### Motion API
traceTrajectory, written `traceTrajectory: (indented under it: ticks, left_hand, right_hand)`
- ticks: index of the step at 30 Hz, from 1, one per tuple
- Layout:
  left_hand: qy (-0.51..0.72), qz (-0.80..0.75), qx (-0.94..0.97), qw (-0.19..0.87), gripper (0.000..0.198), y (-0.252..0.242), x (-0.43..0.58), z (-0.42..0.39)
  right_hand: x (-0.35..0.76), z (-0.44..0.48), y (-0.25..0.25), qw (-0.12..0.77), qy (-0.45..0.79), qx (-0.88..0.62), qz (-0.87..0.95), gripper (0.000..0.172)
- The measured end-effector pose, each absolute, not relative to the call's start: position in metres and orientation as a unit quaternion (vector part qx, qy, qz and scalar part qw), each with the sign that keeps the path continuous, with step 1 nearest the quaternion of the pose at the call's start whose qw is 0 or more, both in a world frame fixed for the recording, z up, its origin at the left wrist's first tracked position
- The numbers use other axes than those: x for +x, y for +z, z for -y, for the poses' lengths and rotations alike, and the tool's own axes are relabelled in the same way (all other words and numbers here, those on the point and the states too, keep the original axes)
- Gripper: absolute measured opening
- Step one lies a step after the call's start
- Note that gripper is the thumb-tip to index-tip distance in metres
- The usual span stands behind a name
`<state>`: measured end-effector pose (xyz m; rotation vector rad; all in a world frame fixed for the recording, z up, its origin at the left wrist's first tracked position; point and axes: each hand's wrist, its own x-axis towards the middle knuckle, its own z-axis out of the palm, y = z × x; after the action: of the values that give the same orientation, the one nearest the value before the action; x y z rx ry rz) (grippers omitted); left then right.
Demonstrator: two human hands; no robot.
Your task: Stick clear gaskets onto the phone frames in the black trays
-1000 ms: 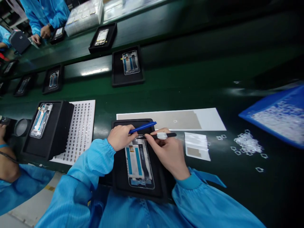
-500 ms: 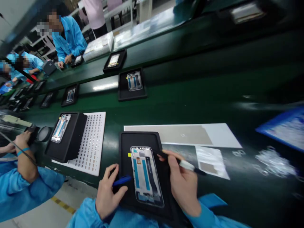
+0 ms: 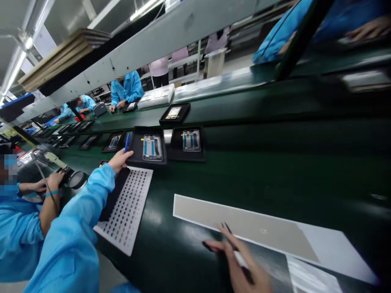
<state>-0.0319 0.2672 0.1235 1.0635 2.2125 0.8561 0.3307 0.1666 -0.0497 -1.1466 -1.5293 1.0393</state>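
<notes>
My left hand (image 3: 120, 160) reaches forward, closed on the left edge of a black tray (image 3: 137, 156). A blue pen-like stick (image 3: 127, 142) stands up from the same hand. Inside the tray lies a phone frame (image 3: 152, 148) with blue strips and a yellow tab. My right hand (image 3: 244, 266), blurred, is low on the right near a long grey-and-white sheet (image 3: 214, 211). It holds a slim pointed black tool with a white band (image 3: 240, 259); its exact kind is unclear. Under my left forearm are a perforated white plate (image 3: 137, 203) and a black tray stack (image 3: 114, 199).
Another black tray with a phone frame (image 3: 192, 140) sits just right of the held one. More trays (image 3: 113, 141) line the green bench leftward. A co-worker's arm (image 3: 51, 195) is close on my left. A grey beam (image 3: 183, 32) crosses overhead.
The black tray with its phone frame has moved from in front of me to the far left, with my left hand now gripping it. My right hand has left the frame, keeping its tool.
</notes>
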Motion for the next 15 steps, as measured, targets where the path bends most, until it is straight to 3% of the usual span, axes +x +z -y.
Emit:
traceTrajectory:
  ticks: [4,9,15]
  left_hand:
    - [0.246,-0.859,0.399,0.206,0.025,0.131,-0.074,-0.328]
    - [0.178,-0.880,0.423,0.124,0.030,0.125,-0.076,-0.374]
    - [0.154,-0.841,0.481,0.194,0.032,0.059,0.014,-0.420]
  right_hand:
    - [0.327,-0.175,-0.076,0.410,0.424,-0.396,0.704,0.035]
    - [0.322,-0.182,-0.073,0.427,0.414,-0.387,0.704,0.027]
    - [0.315,-0.182,-0.051,0.457,0.407,-0.406,0.679,0.023]
